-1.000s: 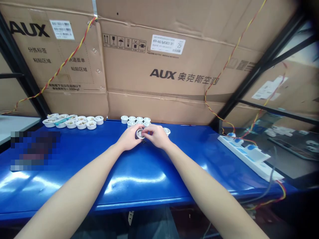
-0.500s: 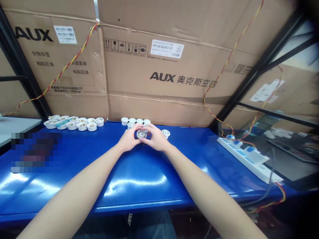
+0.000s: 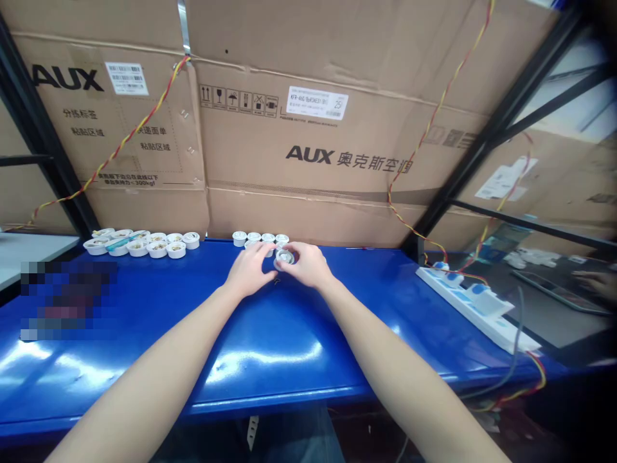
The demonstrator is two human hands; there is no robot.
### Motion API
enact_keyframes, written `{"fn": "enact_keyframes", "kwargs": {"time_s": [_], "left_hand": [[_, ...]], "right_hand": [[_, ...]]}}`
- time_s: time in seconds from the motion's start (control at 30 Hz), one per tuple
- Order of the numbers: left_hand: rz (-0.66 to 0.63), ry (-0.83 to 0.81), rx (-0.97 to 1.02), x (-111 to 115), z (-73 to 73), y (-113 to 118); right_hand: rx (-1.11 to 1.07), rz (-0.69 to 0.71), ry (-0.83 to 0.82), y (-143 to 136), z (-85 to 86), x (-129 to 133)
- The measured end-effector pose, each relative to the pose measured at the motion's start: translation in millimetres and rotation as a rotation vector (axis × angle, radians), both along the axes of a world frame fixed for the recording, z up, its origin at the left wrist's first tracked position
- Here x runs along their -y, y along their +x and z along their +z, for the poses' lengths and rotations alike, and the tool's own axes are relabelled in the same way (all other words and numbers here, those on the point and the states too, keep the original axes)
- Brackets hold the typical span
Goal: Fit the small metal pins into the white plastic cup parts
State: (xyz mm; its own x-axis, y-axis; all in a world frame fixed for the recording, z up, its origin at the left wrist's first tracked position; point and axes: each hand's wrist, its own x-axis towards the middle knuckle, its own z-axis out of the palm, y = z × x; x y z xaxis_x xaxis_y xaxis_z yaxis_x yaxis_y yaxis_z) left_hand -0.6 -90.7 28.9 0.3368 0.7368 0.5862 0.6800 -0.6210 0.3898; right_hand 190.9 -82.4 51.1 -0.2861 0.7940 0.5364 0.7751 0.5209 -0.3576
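A small round white tub (image 3: 285, 257) with a pale, see-through-looking top sits between the thumb and fingers of my right hand (image 3: 309, 265). Just left of it, my left hand (image 3: 250, 269) is curved with thumb and fingers apart, and I see nothing in its grip. Below its thumb tip lies a tiny dark bit (image 3: 276, 280), too small to name. Behind my fingers stands a group of small white tubs (image 3: 254, 238), partly covered by my hands.
At the back left are several white tubs (image 3: 157, 249) with bits inside and a teal strip-like item (image 3: 124, 242) across them. A white power strip (image 3: 475, 308) lies on the right of the blue table (image 3: 260, 341). Another person's hand (image 3: 598, 281) is at far right, by a tablet-like device (image 3: 559, 292).
My left hand has come away from the tub, which has shifted slightly right in my right hand. The lone tub at the right no longer shows. Another person's hand has appeared at far right.
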Motion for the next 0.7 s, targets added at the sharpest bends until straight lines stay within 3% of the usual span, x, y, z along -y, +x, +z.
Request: {"fn": "enact_keyframes", "kwargs": {"time_s": [0.1, 0.23, 0.43, 0.57, 0.7], "left_hand": [[0.207, -0.061, -0.049, -12.9, -7.4, -12.7], [0.307, -0.199, -0.058, -28.5, -19.5, -26.6], [0.326, -0.243, -0.020, -29.9, -21.3, -29.4], [0.323, -0.261, -0.015, -25.4, -17.7, -29.4], [0.332, -0.223, 0.033, -22.7, -14.8, -29.6]], "right_hand": [[0.061, -0.104, 0.003, 17.6, -5.9, -13.7], [0.119, -0.175, -0.079, 34.2, -13.4, -26.5], [0.130, -0.214, -0.221, 48.3, -12.8, -30.0], [0.177, -0.333, -0.313, 64.9, -6.7, -30.9], [0.233, -0.449, -0.185, 69.0, 1.5, -28.3]]}}
